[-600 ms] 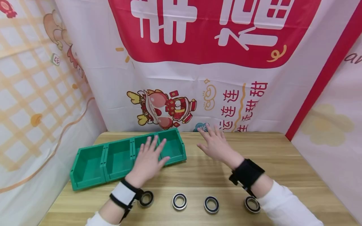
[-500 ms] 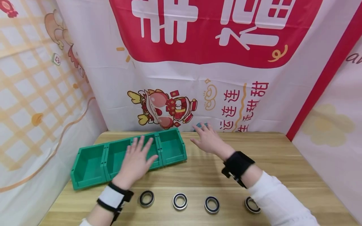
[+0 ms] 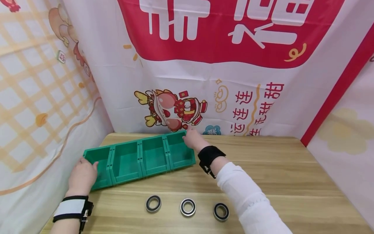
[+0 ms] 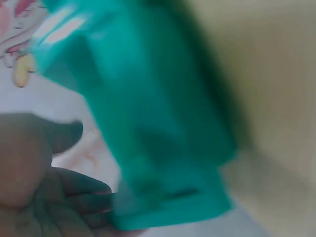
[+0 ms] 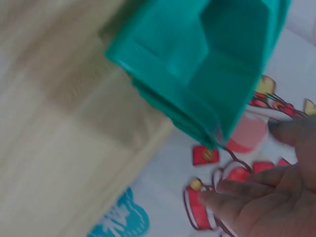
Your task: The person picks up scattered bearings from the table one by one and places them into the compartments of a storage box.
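Note:
A green plastic bin (image 3: 127,162) with several compartments in a row stands at an angle on the wooden table. My left hand (image 3: 83,175) is at its left end; in the left wrist view the extended fingers (image 4: 89,197) reach the bin's end wall, with the thumb held apart. By the far right corner is my right hand (image 3: 195,140). In the right wrist view its fingers (image 5: 247,192) are loosely extended beside the bin's end (image 5: 163,94), a gap showing between. Closer to me lie a left ring bearing (image 3: 149,209), a middle bearing (image 3: 182,213) and a right bearing (image 3: 215,217).
The wooden table (image 3: 280,175) extends to the right of the bin. A printed cloth (image 3: 122,81) hangs along the table's back edge, and a checked cloth (image 3: 26,107) hangs on the left. My right sleeve (image 3: 248,201) covers part of the table's front.
Both hands have moved left from above the bin and table: the left to the bin's left end, the right to its right end. The rightmost bearing is now hidden behind my right sleeve.

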Demonstrator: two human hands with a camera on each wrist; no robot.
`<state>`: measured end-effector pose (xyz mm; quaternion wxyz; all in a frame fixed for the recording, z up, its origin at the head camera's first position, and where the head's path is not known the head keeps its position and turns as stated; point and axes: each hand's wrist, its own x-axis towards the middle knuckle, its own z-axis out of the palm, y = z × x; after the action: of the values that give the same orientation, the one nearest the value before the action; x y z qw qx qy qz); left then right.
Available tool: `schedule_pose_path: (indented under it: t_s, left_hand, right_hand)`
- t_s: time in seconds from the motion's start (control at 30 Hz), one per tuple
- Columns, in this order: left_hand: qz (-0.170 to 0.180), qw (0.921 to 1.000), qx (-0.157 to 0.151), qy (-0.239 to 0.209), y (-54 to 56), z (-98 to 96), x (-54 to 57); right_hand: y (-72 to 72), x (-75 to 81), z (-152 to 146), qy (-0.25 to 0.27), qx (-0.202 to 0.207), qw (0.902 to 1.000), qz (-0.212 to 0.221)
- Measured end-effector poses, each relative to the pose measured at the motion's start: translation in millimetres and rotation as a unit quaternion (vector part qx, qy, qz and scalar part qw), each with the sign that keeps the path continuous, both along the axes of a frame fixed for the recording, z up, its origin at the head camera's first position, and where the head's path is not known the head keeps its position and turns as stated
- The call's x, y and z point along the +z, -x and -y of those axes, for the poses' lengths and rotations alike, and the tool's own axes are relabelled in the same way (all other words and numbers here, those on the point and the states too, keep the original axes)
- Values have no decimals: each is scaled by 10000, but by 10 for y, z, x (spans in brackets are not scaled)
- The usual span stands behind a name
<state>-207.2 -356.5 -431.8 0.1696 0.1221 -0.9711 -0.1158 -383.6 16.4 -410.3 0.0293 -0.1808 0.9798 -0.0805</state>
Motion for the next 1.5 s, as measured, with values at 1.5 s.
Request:
schedule_pose_path:
  t_s: [1.5]
  left_hand:
    - [-385,9988,-221,230,185,-244,-70]
  right_hand:
    - [-229,-24,-523,1072,-854,9901,309]
